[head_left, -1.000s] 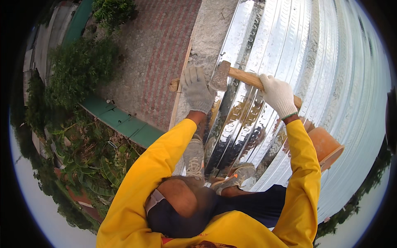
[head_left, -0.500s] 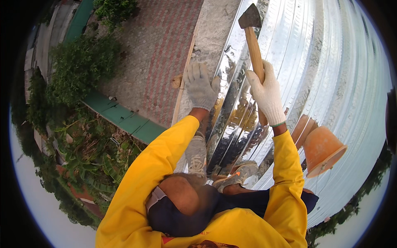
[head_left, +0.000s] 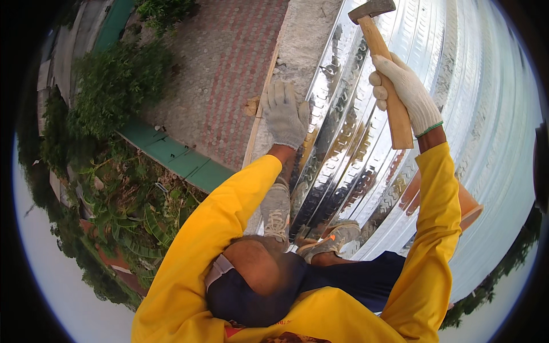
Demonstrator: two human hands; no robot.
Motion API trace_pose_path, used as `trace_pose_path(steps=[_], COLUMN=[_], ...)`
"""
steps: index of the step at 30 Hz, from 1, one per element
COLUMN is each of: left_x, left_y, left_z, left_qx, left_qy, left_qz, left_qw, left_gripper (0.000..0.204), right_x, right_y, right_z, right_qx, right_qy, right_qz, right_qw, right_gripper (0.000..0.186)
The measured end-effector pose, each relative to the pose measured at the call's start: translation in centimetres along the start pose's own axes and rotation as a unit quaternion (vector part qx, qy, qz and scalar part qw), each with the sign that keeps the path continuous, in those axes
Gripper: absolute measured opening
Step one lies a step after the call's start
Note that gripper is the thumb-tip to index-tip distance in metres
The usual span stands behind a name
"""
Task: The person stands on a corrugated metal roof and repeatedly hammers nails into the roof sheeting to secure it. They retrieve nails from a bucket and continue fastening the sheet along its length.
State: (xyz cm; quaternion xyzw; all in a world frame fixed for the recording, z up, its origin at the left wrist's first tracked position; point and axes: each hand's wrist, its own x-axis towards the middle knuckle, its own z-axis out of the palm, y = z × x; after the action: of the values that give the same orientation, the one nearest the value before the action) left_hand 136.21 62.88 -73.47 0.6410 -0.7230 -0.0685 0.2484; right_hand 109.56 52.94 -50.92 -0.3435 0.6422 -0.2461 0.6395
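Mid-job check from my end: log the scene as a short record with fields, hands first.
Left hand: grey-gloved, palm down over the concrete ledge; contact unclear
Right hand: off-white-gloved, gripping the wooden-handled hammer
Hammer position: above the ribbed metal sheets, head away from the person
Orange bucket: partly hidden by the right yellow sleeve
Beyond ledge: red-and-grey paving

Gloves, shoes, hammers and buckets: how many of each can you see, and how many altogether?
Left glove plus right glove: 2
Left shoe plus right shoe: 2
Wooden-handled hammer: 1
Orange bucket, partly hidden: 1
Total: 6
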Motion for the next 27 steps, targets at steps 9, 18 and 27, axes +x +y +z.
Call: trace_pose_path(steps=[9, 18, 27], left_x=[-0.2, -0.7, -0.3], left_y=[-0.5, -0.7, -0.2], left_z=[0.6, 0.8, 0.1], left_qx=[-0.022, -0.024, -0.038], left_qy=[0.022, 0.032, 0.028], left_qz=[-0.004, -0.012, -0.011], left_qw=[0.999, 0.999, 0.999], left_gripper=[0.058, 0.059, 0.058], right_x=[-4.6, -0.3, 0.7], right_y=[2.1, 6.9, 7.5], right_z=[-1.2, -3.1, -4.5], right_qx=[-0.251, -0.694, -0.692], right_qy=[-0.072, 0.063, 0.010], right_qz=[0.023, -0.125, -0.149], right_qw=[0.965, 0.706, 0.706], right_gripper=[0.059, 0.036, 0.030])
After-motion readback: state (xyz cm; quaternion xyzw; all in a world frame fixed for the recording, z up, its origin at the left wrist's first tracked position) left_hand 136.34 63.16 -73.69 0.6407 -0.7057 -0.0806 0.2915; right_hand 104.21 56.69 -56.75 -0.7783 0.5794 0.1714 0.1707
